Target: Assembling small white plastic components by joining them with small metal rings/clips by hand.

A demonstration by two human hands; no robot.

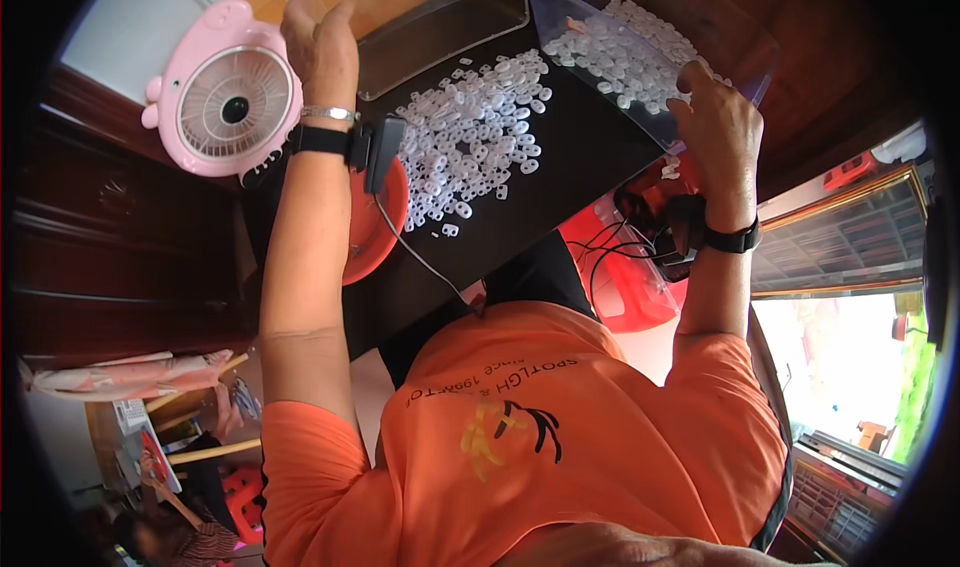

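Observation:
My left hand (322, 52) reaches out to the far left, between the pink fan and a clear plastic container (450, 39). Its thumb and one finger stand apart, but the other fingertips are hidden, so a hold cannot be made out. My right hand (722, 117) is at the right side of a clear bin (655, 127), its thumb and index finger bent and apart, with nothing visible between them. Inside that bin lie many white oval pieces (635, 52). A loose heap of small white plastic pieces with holes (470, 137) spreads over the dark table between my arms.
A pink animal-shaped fan (170, 87) stands at the left. Beside my left forearm is an orange-red bowl (392, 212), partly hidden. A cable (425, 257) runs from my left wrist device. A red plastic container (635, 302) with black cables sits below the table's right edge.

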